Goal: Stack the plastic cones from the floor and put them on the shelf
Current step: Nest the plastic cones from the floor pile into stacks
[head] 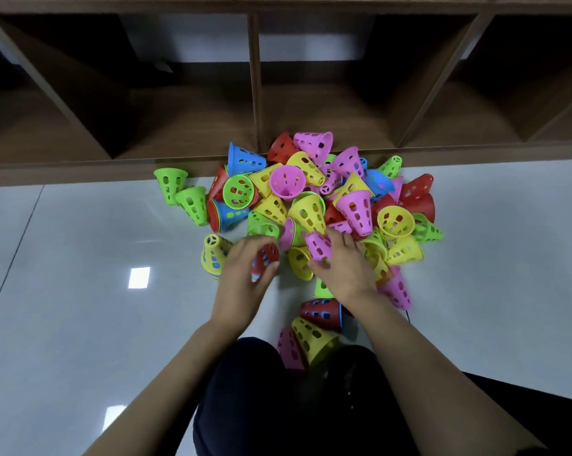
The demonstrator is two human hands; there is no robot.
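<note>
A heap of perforated plastic cones point(311, 199) in pink, yellow, green, blue and red lies on the pale floor before the wooden shelf point(255, 93). My left hand point(245, 274) grips a red cone point(266, 258) at the heap's near left edge, beside a yellow cone point(213, 251). My right hand point(347, 268) curls round a pink cone point(319, 246), thumb under it, at the heap's near side. Several more cones, among them a red one point(322, 312) and a yellow one point(312, 337), lie close to my knees.
The shelf has several open compartments with dark wooden dividers point(426, 93) along the top of the view. Two green cones point(179, 192) lie apart at the heap's left. Glossy grey floor tiles point(80, 258) spread left and right. My dark-clothed legs point(278, 406) fill the bottom centre.
</note>
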